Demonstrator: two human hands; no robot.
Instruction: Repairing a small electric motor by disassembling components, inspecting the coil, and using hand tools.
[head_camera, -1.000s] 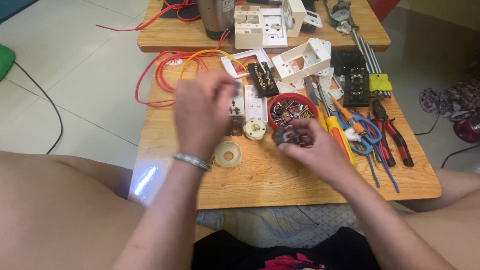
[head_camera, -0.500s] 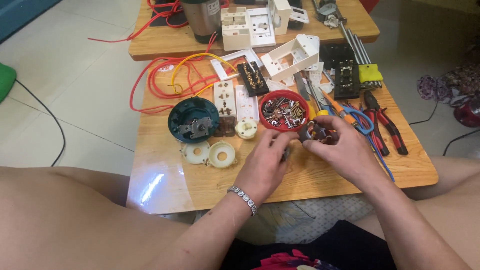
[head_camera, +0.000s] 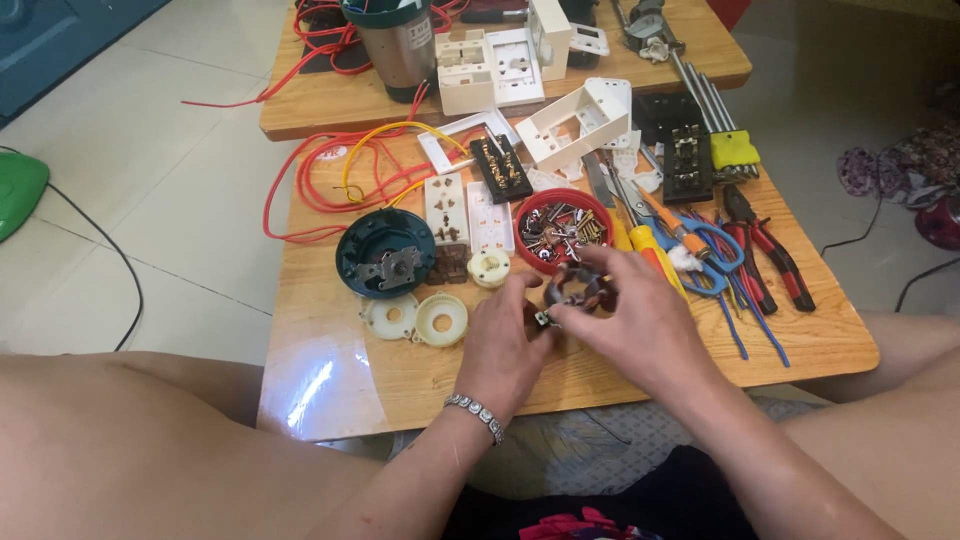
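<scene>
Over the middle of the low wooden table (head_camera: 330, 385), I see my left hand (head_camera: 505, 345) and right hand (head_camera: 640, 315) meeting around a small dark motor part with copper-coloured windings (head_camera: 572, 292). It sits off the table between both hands, just in front of the round red bowl of screws and small metal bits (head_camera: 560, 228). My left fingers curl under and pinch its near edge; my right fingers arch over the top, pressed on its far side. Left of my hands lie two cream plastic rings (head_camera: 418, 318) and a round teal motor housing (head_camera: 385, 252). Right of them I see a yellow-handled screwdriver (head_camera: 655, 250), blue-handled scissors (head_camera: 715, 255) and red-handled pliers (head_camera: 775, 250).
</scene>
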